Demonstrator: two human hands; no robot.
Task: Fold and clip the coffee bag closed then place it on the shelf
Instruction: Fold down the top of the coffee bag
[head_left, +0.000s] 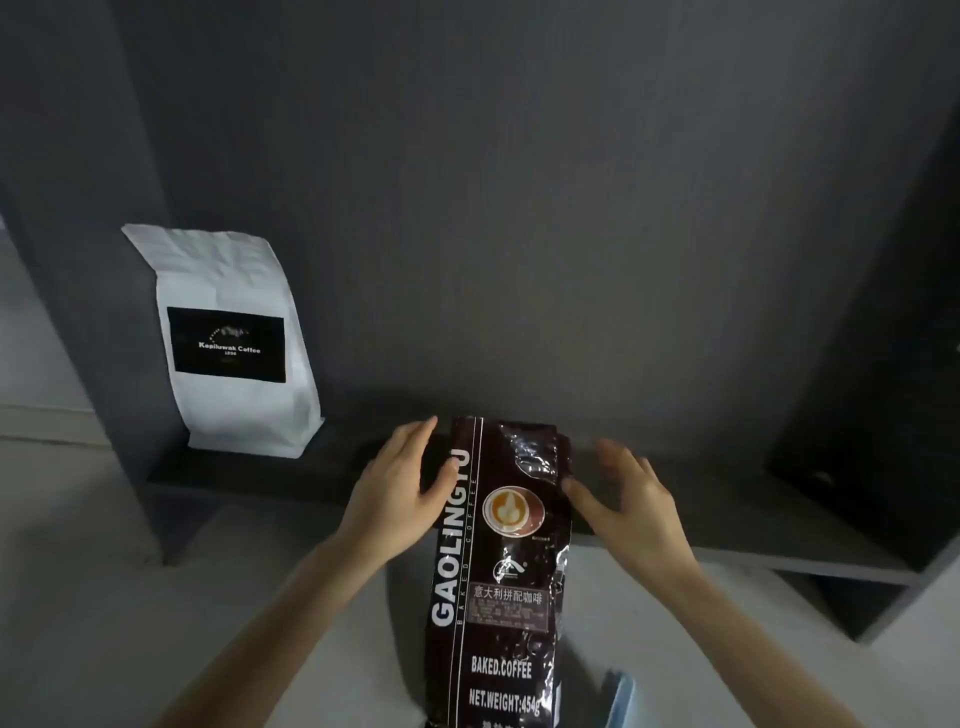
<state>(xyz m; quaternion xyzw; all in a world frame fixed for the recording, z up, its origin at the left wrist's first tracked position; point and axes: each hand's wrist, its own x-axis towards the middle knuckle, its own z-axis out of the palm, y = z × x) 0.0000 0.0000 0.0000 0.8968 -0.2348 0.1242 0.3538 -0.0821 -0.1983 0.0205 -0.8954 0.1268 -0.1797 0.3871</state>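
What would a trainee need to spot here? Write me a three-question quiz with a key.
1. True or false: the white coffee bag stands upright on the dark shelf.
2. Which hand has its thumb on the front of the dark coffee bag? A) left hand B) right hand C) neither
3. Fill in: a light blue object shows at the bottom edge, to the ___ of the dark bag.

Key
1. True.
2. A; the right hand touches only the bag's right edge, fingers spread.
3. Right. What it is cannot be told.
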